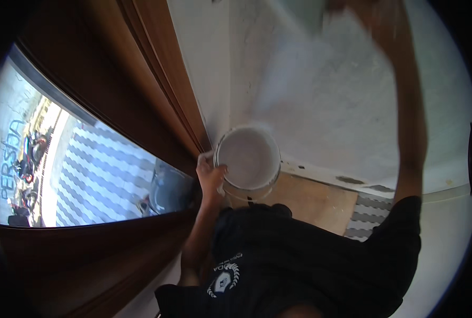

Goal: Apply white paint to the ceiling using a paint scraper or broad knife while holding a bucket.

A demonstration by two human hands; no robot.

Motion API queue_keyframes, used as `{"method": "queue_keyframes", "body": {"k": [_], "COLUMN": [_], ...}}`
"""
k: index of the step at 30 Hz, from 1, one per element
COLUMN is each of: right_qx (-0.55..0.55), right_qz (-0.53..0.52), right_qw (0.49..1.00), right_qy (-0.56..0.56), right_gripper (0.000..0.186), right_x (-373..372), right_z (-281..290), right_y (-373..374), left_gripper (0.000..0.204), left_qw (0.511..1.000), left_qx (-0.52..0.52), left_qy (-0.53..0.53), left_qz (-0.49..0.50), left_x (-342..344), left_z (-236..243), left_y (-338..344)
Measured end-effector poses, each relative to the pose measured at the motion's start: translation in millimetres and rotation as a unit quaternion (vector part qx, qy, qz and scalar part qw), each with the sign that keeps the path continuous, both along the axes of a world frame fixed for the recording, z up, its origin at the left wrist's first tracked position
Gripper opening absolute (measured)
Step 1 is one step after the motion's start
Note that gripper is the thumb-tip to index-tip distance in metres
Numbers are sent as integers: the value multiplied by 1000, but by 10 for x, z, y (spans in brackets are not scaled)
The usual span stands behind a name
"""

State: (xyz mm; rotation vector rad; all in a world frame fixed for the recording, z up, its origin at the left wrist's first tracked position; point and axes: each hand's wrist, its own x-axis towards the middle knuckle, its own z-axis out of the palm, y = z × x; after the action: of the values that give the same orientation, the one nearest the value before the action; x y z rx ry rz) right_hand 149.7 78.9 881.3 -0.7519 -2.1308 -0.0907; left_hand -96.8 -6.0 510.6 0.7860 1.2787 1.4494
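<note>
1. Bucket (pixel 272 170), round and white, shows near the middle of the head view, in front of our body, its mouth turned up towards us.
2. Our left hand (pixel 210 175) has its grip closed on the bucket's left side: the thumb laps the rim and the fingers lie outside it.
3. Our right hand (pixel 376 16) is high at the top edge, with a pale flat piece (pixel 305 15) just left of it. Blur and the cut-off hide the fingers, so we cannot tell how that grip stands.
4. From our right hand, the bucket lies down and to the left, well apart; our left hand is the nearer, touching it. The round mouth has no longer way across. The pale piece's visible edge slopes down to the right, but we cannot see its full length.
5. On the left, the brown door frame (pixel 159 58) stands close to the bucket and our left hand, so room there looks tight. Our black shirt (pixel 315 254) bounds the near side.
6. More open room lies between the bucket and our right forearm (pixel 412 116), before the patchy pale wall (pixel 352 106). A brown board (pixel 313 199) lies lower down.
</note>
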Motion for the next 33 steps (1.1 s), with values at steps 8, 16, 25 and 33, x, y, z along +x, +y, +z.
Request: {"method": "queue_keyframes", "body": {"k": [8,16,25,33], "right_qx": [-488,-380,-292,-553], "right_qz": [-26,-147,-55,27], "right_qw": [860,913,955,759], "right_qy": [147,-8,4,343], "right_gripper": [20,36,35,25], "right_x": [-19,-590,-331,270], "right_z": [-2956,-4154,-4000,-2560], "right_y": [-436,-276,-147,-181], "left_gripper": [37,34,33,39], "left_qw": [999,1000,1000,999], "left_qx": [6,7,-10,4], "left_qy": [11,30,-1,-32], "left_qz": [-38,0,30,44], "left_x": [254,337,344,337], "left_z": [-76,-240,-155,25], "left_y": [245,193,195,333]}}
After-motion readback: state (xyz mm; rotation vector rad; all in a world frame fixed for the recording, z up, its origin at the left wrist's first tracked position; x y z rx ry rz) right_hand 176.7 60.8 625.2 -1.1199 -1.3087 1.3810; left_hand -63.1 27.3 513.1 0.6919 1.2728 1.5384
